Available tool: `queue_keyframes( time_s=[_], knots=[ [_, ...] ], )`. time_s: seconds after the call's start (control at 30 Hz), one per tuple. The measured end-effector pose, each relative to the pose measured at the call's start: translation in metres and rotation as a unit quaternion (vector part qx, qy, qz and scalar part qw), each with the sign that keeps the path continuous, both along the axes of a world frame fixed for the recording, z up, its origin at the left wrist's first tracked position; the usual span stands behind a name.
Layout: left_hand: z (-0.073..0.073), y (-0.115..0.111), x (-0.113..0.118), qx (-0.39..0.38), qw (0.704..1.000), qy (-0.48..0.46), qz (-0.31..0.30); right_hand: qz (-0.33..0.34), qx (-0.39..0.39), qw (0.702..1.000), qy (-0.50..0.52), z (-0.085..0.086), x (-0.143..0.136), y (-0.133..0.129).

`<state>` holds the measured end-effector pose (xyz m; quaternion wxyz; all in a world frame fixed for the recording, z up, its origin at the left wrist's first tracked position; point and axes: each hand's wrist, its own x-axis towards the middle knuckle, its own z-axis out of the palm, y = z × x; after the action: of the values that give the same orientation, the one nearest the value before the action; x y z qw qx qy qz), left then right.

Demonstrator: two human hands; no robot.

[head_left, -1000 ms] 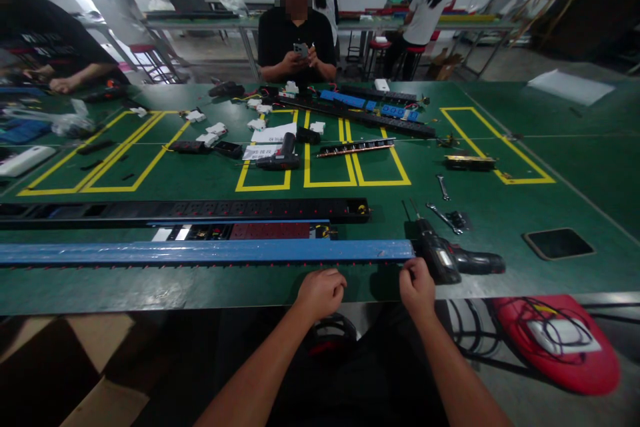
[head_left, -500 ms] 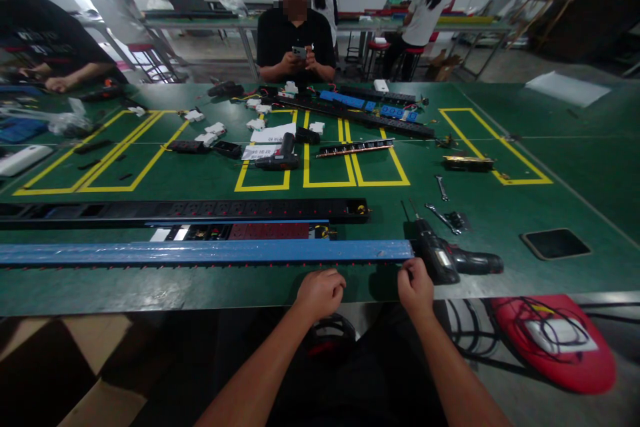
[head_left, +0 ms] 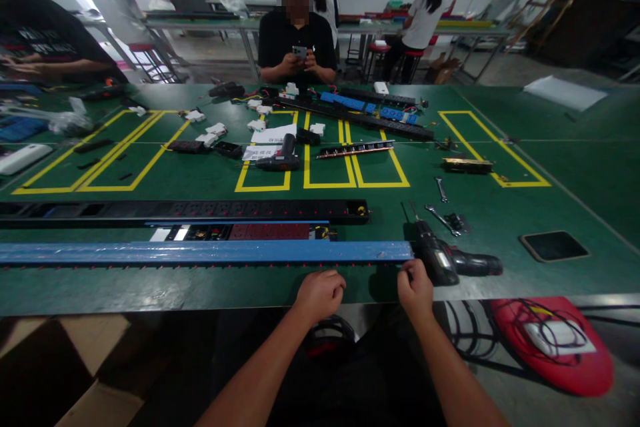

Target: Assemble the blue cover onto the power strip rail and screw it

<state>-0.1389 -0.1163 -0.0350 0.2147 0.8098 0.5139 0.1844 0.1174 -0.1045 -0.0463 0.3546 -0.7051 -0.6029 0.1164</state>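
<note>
My left hand (head_left: 320,295) rests at the front edge of the green table, its fingers curled in and nothing visible in them. My right hand (head_left: 416,285) is closed beside the right end of a long blue strip (head_left: 280,251); whatever its fingers may hold is hidden. Shiny clear film seems to cover the strip, and small red marks run along its near side. Just right of that end lies a cordless drill (head_left: 440,257) on its side. Behind the strip are a dark red socket section (head_left: 270,231) and a long black socket strip (head_left: 260,209).
Two wrenches (head_left: 443,219) and a dark tablet-like slab (head_left: 554,245) lie to the right. Farther back are another drill (head_left: 281,157), loose socket parts and yellow tape outlines. A person (head_left: 297,40) across the table holds a phone. A red stool (head_left: 560,367) carries cables.
Both my hands stay where they were. At the far left, a co-worker's hands have drawn back toward the body. The view has shifted very slightly.
</note>
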Motion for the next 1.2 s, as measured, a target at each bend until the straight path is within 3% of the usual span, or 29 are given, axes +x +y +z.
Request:
queue_keyframes(
  time_s=[1.2],
  knots=[
    [0.0008,0.0005,0.0000,-0.015,1.000,0.010,-0.001,-0.009,-0.024,1.000,-0.004,-0.0019,0.0009,0.0001]
  ],
)
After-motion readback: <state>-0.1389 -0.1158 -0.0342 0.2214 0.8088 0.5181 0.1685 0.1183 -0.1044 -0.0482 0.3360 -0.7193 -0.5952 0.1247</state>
